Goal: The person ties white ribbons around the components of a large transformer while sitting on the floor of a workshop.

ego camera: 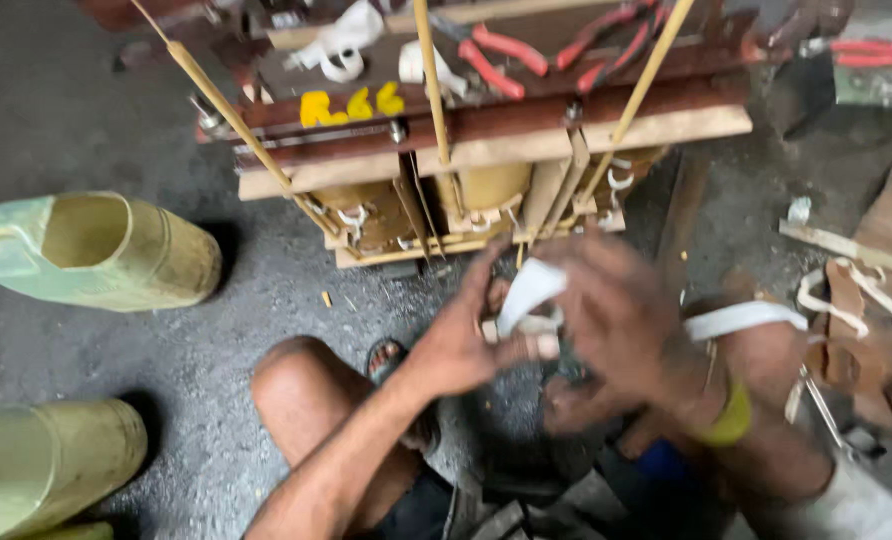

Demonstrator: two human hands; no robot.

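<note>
Saw left hand (461, 335) and right hand (616, 315) both pinching white cloth tape (528, 290), low centre, just near of transformer core (466, 150). My judgement: keep tape taut, flat, untwisted. Red pliers (496, 55) lay atop, far.

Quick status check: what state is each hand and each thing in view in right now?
left hand: closed on the white tape, motion-blurred
right hand: fingers bent over the tape, blurred
white tape: a strip pulled up between both hands
transformer core: upright on the floor, coils exposed
red-handled pliers: lying on top of the core, untouched
cut jerrycan: on its side, open
</note>
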